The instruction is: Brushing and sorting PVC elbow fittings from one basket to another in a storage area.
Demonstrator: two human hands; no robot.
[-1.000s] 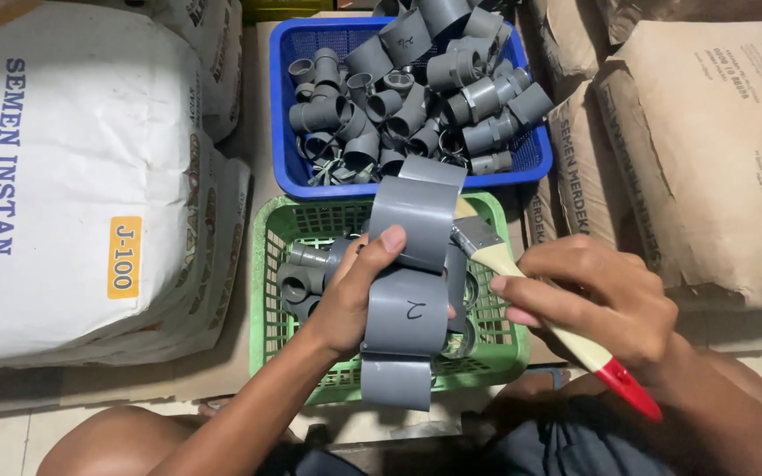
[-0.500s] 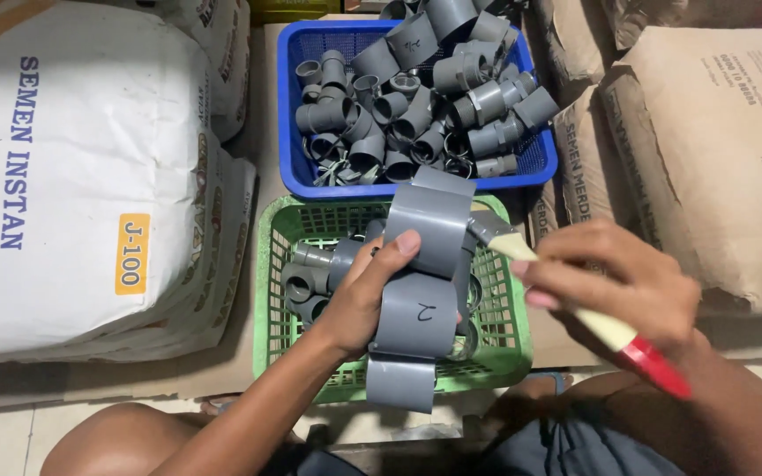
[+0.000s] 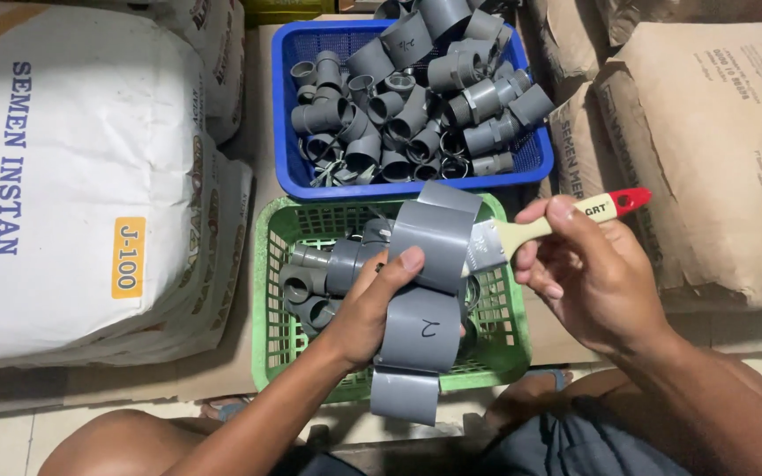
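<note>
Head view. We see the left hand (image 3: 365, 308) wrapped around a large grey fitting (image 3: 422, 300), thumb pressed on its upper section, holding it directly above the green basket (image 3: 268, 291). The right hand (image 3: 588, 273), to the right of that basket, pinches the pale handle of a brush (image 3: 540, 227) between thumb and fingers; the red handle tip points away to the right, and the metal ferrule meets the fitting's upper right edge. We cannot see the bristles, which lie behind the fitting. A few smaller grey fittings (image 3: 310, 282) lie inside the green basket. Just beyond it stands a blue basket (image 3: 286, 132) heaped with grey fittings (image 3: 416, 97). A white sack (image 3: 72, 194) lies left of the green basket; brown sacks (image 3: 707, 141) lie to its right. In our judgement, brushing goes best with the fitting kept steady over the green basket, turned gradually in the left hand so each face meets the bristles, with light strokes and a relaxed grip near the ferrule.
</note>
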